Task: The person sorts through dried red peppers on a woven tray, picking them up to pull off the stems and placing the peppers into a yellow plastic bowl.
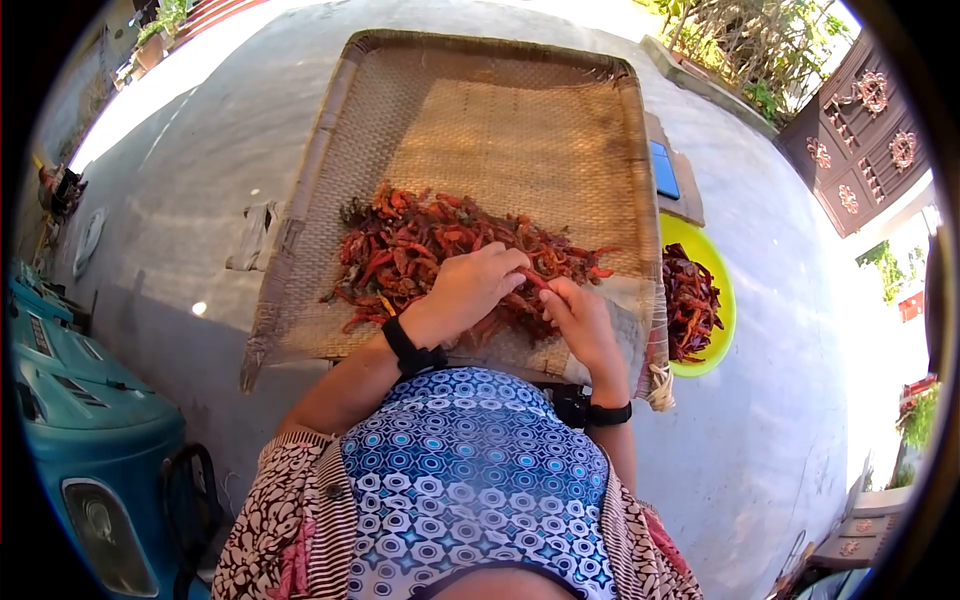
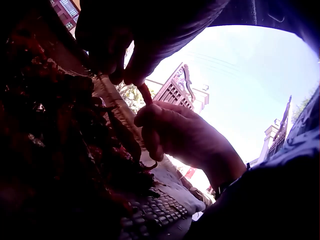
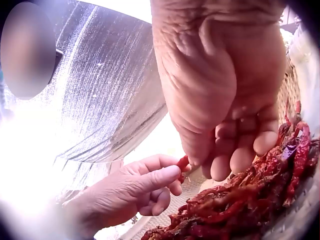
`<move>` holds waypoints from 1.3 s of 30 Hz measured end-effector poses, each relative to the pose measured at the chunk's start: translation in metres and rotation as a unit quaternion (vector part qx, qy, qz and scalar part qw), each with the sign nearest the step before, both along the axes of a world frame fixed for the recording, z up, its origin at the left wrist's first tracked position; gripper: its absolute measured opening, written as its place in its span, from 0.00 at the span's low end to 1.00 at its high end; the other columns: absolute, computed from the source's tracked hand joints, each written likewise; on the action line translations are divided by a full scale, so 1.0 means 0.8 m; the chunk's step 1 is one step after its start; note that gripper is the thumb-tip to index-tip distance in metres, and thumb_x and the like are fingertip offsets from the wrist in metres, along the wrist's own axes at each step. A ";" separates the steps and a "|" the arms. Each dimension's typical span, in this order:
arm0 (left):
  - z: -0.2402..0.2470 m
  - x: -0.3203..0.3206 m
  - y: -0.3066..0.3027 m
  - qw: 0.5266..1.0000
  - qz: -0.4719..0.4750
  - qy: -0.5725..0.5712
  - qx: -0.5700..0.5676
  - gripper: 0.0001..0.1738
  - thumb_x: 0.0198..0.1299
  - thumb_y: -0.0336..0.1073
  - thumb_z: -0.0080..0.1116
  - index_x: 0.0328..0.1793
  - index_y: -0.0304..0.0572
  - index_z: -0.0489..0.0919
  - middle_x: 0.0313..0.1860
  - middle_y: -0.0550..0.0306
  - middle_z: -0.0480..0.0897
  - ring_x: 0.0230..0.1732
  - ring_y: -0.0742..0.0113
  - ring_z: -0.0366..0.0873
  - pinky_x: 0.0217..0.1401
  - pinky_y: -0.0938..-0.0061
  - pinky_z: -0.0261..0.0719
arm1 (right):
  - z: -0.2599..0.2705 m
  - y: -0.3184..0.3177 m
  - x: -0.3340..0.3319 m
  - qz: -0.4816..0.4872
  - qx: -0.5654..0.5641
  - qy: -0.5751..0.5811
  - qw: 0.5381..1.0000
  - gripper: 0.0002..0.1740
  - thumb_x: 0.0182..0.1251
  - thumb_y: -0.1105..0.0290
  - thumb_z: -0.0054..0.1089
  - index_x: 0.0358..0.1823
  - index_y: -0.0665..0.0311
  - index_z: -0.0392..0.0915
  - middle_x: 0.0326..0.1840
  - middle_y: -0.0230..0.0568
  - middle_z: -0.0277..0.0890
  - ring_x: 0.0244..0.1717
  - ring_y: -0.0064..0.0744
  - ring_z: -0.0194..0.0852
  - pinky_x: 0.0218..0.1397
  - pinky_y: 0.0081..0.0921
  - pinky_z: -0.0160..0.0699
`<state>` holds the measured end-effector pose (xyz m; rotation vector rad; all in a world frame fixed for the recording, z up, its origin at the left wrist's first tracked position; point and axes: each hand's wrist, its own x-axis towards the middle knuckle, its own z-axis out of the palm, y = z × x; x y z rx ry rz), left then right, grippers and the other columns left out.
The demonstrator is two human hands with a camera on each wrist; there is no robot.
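A red dried chili pepper (image 1: 537, 280) spans the gap between both hands over a woven tray (image 1: 500, 120). My left hand (image 1: 468, 290) pinches one end of it, and the thumb and forefinger of my right hand (image 1: 585, 322) pinch the other. In the right wrist view, the chili (image 3: 183, 163) shows as a short red piece between the fingertips, its rest hidden by them. Right beneath the hands spreads a heap of dried chilies (image 1: 410, 240), red to dark brown, some shrivelled. Seen from the left wrist, the left hand (image 2: 155, 40) is in deep shadow.
A yellow-green basin (image 1: 722, 300) of dark red chilies stands right of the tray, on the floor. Behind it lies a blue flat object (image 1: 663, 170) on cardboard (image 1: 688, 190). To the left is a teal machine-like body (image 1: 90, 450). The tray has a raised rim (image 1: 490, 42).
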<state>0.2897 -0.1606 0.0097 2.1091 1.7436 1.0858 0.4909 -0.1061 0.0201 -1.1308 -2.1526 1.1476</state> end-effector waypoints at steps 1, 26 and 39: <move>0.000 0.001 0.000 1.000 -0.004 -0.004 0.003 0.17 0.64 0.36 0.60 0.60 0.48 0.78 0.41 0.56 0.80 0.39 0.56 0.81 0.41 0.67 0.80 | -0.003 0.001 0.002 -0.008 -0.031 0.022 0.999 0.11 0.71 0.63 0.59 0.41 0.64 0.78 0.25 0.39 0.77 0.26 0.30 0.75 0.32 0.27 0.71; -0.018 -0.022 0.019 0.945 -0.097 -0.169 -0.264 0.13 0.66 0.35 0.60 0.55 0.43 0.81 0.47 0.58 0.72 0.40 0.69 0.70 0.46 0.73 0.74 | -0.067 0.086 0.055 -0.189 0.249 -0.210 0.926 0.06 0.63 0.68 0.56 0.40 0.51 0.77 0.41 0.41 0.78 0.44 0.51 0.79 0.42 0.45 0.75; -0.023 -0.029 0.016 0.938 -0.104 -0.196 -0.268 0.14 0.65 0.36 0.61 0.56 0.43 0.81 0.47 0.58 0.73 0.49 0.65 0.74 0.52 0.71 0.75 | 0.028 0.082 0.098 -0.263 0.064 -0.054 0.961 0.10 0.61 0.68 0.61 0.43 0.61 0.79 0.34 0.36 0.82 0.35 0.32 0.81 0.42 0.33 0.75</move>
